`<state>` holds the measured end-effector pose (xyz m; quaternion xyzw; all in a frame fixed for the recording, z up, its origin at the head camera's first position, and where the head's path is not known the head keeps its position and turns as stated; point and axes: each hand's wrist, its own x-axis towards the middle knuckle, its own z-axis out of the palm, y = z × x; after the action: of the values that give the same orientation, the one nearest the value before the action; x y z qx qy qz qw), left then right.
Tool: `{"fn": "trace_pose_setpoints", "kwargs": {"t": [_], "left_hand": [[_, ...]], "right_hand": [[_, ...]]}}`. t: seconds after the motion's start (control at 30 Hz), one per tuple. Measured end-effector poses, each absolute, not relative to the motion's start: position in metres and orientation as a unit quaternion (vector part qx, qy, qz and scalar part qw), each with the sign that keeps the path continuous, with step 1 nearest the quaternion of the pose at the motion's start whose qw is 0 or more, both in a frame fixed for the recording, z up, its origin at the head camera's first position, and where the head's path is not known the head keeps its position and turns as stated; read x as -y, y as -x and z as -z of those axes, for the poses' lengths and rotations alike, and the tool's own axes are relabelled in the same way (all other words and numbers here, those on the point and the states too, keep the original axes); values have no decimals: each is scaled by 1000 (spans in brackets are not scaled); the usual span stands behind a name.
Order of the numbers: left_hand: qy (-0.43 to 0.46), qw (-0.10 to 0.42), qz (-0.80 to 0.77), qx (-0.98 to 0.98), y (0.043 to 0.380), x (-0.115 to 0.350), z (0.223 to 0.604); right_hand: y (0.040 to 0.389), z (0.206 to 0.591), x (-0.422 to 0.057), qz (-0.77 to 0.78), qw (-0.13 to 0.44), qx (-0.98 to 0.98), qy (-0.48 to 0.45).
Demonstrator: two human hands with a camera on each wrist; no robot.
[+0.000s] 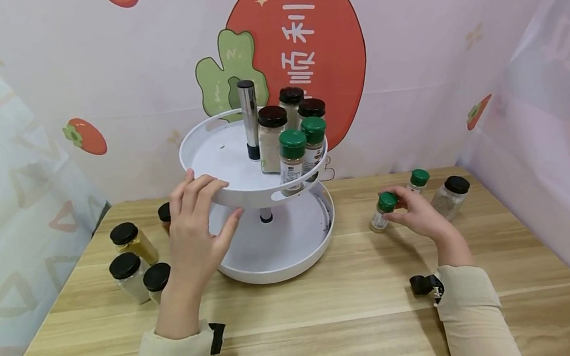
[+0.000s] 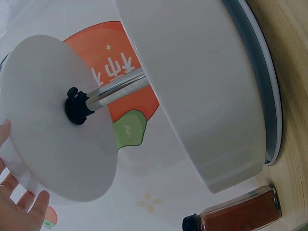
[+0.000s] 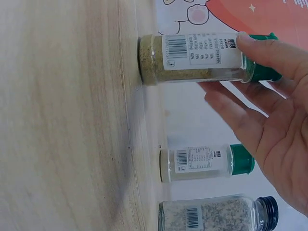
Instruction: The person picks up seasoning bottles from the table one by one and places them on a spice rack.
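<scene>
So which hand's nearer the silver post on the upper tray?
Left. The left hand is at the near-left rim of the upper tray, left of the silver post; the right hand is farther, beyond the tray's right side, holding a green-capped bottle.

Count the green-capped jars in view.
4: front jar and rear jar on the upper tray; held jar in the right hand; far jar on the table, beyond that hand. More may be hidden behind other things.
</scene>
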<state>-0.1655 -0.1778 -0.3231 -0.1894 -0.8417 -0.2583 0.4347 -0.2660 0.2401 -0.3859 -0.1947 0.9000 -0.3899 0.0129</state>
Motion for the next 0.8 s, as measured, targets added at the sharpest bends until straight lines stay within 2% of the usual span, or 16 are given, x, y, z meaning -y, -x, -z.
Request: {"fn": "trace_pose_setpoints", "kwargs": {"t": [0.8], "left_hand": [[195,437,260,839,167,178,322]], "right_hand": [[259,370,-236,420,-19,-883,208]]}}
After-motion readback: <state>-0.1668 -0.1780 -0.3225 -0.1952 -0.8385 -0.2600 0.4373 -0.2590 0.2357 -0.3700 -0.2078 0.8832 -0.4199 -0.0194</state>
